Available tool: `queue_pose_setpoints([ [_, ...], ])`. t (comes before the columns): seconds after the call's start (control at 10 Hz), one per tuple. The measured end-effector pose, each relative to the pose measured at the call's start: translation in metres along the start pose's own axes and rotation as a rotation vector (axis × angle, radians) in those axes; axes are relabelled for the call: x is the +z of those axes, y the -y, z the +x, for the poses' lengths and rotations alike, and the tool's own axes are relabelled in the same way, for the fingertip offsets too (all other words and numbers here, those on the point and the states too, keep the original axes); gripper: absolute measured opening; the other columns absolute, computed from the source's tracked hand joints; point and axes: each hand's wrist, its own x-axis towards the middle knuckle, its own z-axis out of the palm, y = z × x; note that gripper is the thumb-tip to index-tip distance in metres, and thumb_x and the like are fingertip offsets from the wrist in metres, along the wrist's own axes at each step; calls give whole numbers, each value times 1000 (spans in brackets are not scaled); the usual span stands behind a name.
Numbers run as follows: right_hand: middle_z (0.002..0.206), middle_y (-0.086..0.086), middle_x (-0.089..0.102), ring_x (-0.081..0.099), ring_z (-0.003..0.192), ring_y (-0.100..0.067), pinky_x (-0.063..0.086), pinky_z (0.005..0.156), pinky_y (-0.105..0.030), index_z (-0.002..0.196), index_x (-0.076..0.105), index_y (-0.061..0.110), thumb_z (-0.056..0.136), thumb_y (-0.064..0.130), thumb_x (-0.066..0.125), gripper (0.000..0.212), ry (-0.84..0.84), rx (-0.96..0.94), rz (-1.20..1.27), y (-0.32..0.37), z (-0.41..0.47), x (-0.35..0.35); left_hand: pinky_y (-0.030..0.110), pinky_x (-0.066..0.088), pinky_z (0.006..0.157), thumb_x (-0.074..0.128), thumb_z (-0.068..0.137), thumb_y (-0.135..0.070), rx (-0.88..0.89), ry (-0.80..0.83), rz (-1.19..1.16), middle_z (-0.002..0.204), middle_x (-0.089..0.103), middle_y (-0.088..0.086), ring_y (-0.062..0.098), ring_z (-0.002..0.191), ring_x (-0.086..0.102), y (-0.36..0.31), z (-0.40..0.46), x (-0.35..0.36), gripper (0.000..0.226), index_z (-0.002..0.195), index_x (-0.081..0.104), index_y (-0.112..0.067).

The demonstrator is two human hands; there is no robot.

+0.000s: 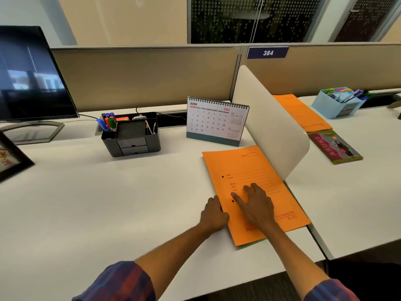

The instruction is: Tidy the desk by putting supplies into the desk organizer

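Observation:
An orange file folder [260, 168] lies flat on the white desk [108, 203], close to the curved white divider. My left hand [213, 215] grips the folder's left edge with curled fingers. My right hand [256, 205] rests flat on the folder's cover, fingers spread. A dark grey desk organizer [131, 144] stands further back at the left of centre. It holds coloured markers [109, 122], sticky notes and pencils, and has small drawers in front.
A desk calendar [214, 121] stands behind the folder. A monitor [28, 79] and a picture frame [10, 158] are at the left. Beyond the white divider [271, 122] the neighbouring desk has another orange folder [301, 112], a book [335, 147] and a light blue organizer [335, 104].

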Motion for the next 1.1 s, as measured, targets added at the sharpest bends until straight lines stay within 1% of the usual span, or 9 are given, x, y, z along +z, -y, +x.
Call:
queue_pose_setpoints([
  [0.1,153,-7,35,32,140,-24,34,108,-45,142,45,23,83,77,40,80,29,-42,11,15,0,2,47,51,89,56,66,-27,10,13,16,110,53,1,22,101,56,-7,-9,-6,49,114,48,-22],
  [0.3,154,-7,33,31,141,-26,38,107,-46,144,41,25,76,77,51,86,94,-25,16,35,5,-1,41,55,84,52,73,-11,-18,82,-136,106,61,9,21,92,60,-12,-22,-23,41,114,51,-11],
  [0.4,153,-7,33,34,138,-29,39,103,-47,146,37,24,68,81,56,98,170,1,2,39,6,-5,43,53,86,52,71,-10,-16,111,-148,112,61,14,25,101,59,-7,-27,-32,51,121,49,-6],
  [0.5,147,-9,37,39,133,-32,42,100,-46,146,35,24,62,85,59,107,226,8,-47,43,4,-12,32,48,90,57,81,-1,-34,146,-153,135,51,8,21,124,49,-1,-28,-38,80,151,21,-12],
  [0.6,141,-10,42,44,127,-33,42,97,-42,145,35,25,68,73,63,95,250,5,-79,46,4,-17,29,44,95,60,84,0,-40,149,-174,145,42,3,15,131,42,6,-29,-47,86,154,13,-18],
  [0.7,133,-11,47,49,120,-33,45,89,-39,141,40,24,69,67,64,86,258,16,-100,51,0,-18,31,40,104,62,85,-3,-38,153,-174,150,38,2,15,135,38,14,-27,-54,84,154,16,-18],
  [0.9,130,-12,45,46,121,-33,46,88,-41,141,35,20,65,65,67,94,285,83,-122,65,-3,-17,30,36,107,64,88,-15,-7,77,-169,150,38,1,14,136,37,33,-29,-78,76,152,24,-19],
  [1.0,144,-12,37,37,132,-33,43,97,-47,149,23,19,68,72,64,106,232,64,-191,77,0,-17,27,29,111,62,89,-17,81,8,-36,152,36,1,15,138,35,56,-34,-104,70,151,28,-18],
  [1.1,156,-9,27,31,140,-30,36,104,-46,152,20,17,78,73,54,98,97,-11,-168,98,0,-22,24,20,114,60,92,-21,171,-112,194,156,31,1,16,142,29,90,-41,-134,65,149,30,-19],
])
